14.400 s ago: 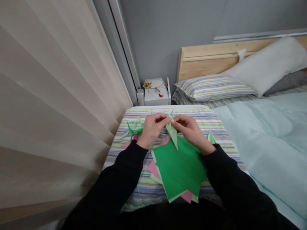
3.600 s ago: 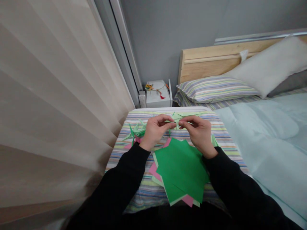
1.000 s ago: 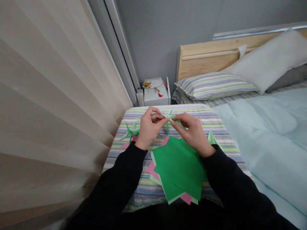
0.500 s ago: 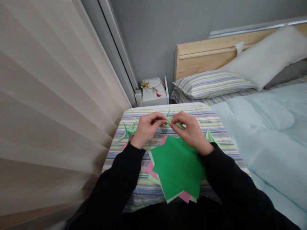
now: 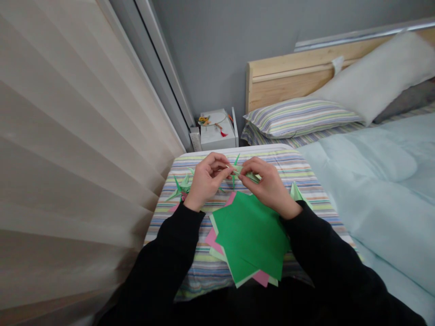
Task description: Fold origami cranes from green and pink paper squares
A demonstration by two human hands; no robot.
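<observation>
L hand (image 5: 205,182) & R hand (image 5: 268,188) — raised, close together, fingers (image 5: 245,168) pinched.

Origami paper (image 5: 249,237) lies on the bed (image 5: 295,163), folded cranes (image 5: 181,186) behind, curtain (image 5: 68,158) left.

The head camera looks down at the left hand (image 5: 205,181) and right hand (image 5: 268,188).

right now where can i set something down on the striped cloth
Stripes show between the green-and-pink paper stack and the black left sleeve, and along the far edge past the left hand and right hand. Crowded: the folded green paper cranes.
</observation>
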